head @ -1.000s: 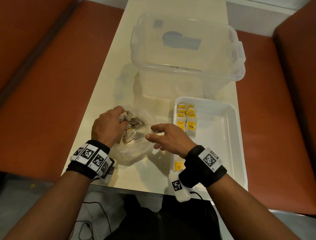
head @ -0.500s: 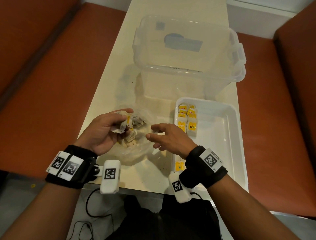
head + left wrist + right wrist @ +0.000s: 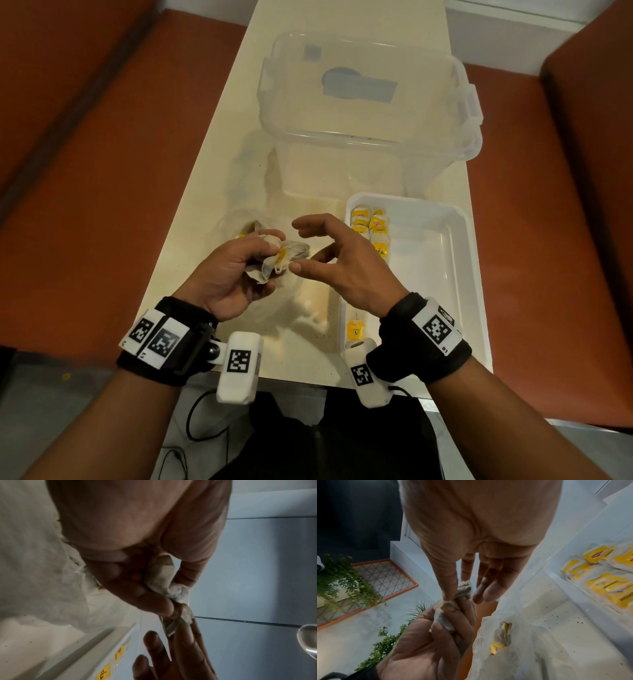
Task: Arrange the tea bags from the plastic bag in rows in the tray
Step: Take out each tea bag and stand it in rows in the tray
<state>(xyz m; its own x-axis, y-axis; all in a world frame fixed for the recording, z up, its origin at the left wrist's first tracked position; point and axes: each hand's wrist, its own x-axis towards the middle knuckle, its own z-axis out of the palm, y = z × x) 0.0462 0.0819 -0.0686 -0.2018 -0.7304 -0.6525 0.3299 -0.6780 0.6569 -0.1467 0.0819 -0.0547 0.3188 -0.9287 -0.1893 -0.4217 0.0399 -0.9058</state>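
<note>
My left hand (image 3: 255, 262) grips a crumpled clump of tea bags (image 3: 286, 258) just above the clear plastic bag (image 3: 291, 308) on the table. My right hand (image 3: 308, 248) is beside the clump with its fingers spread, and its thumb touches the clump's edge. In the right wrist view the thumb lies against the clump (image 3: 464, 591) and more tea bags show inside the plastic bag (image 3: 513, 642). The white tray (image 3: 476, 274) lies to the right, with two short rows of yellow-tagged tea bags (image 3: 371, 229) at its far left corner. A single tea bag (image 3: 355, 330) lies at its near end.
A large clear storage bin (image 3: 370, 102) stands behind the tray and the bag. The cream table (image 3: 205, 192) is narrow, with orange-brown benches (image 3: 85, 171) on both sides. Dark tea specks dot the tabletop near the tray.
My left hand has lifted the clump out of the bag and turned palm up. My right hand has moved in to the clump, thumb against it.
</note>
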